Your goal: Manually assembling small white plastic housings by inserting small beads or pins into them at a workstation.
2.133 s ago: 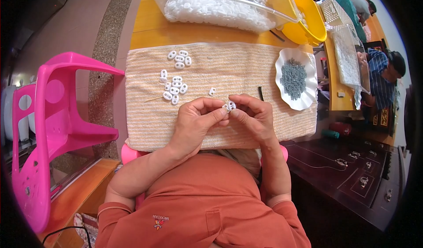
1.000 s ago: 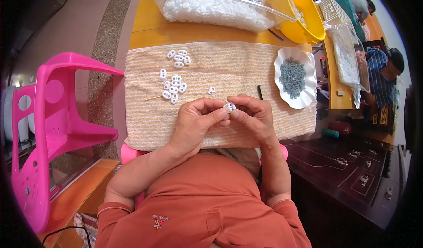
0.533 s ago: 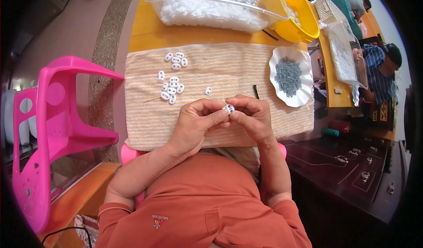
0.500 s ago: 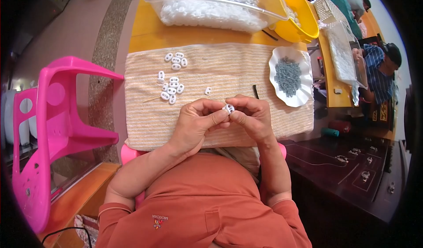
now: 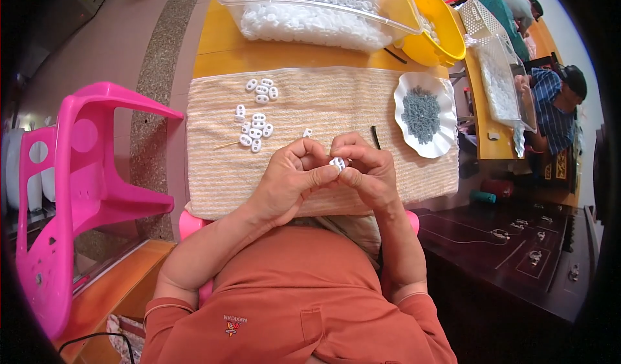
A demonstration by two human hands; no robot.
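Note:
Between the fingertips of both hands is a small white oval plastic piece with two holes (image 5: 337,163). My left hand (image 5: 288,176) pinches it from the left with thumb and fingers. From the other side my right hand (image 5: 370,170) grips it, its index finger bent over the top. Just beyond my left fingers a single white part (image 5: 307,132) lies on the striped towel (image 5: 336,99). Farther left are two clusters of similar two-holed pieces, one nearer (image 5: 257,133) and one farther back (image 5: 261,98). A thin stick (image 5: 226,145) rests beside the nearer cluster.
A scalloped white dish (image 5: 446,121) of small grey pieces (image 5: 420,115) sits at the right. A clear bin (image 5: 310,0) full of white pieces and a yellow basin (image 5: 446,47) stand behind. A black strip (image 5: 375,138) lies near my right hand. A pink chair (image 5: 107,92) is left; a co-worker (image 5: 553,99) sits right.
Both hands still hold the white piece, which has turned slightly between the fingertips. My right index finger has lifted a little. The whole view has shifted slightly.

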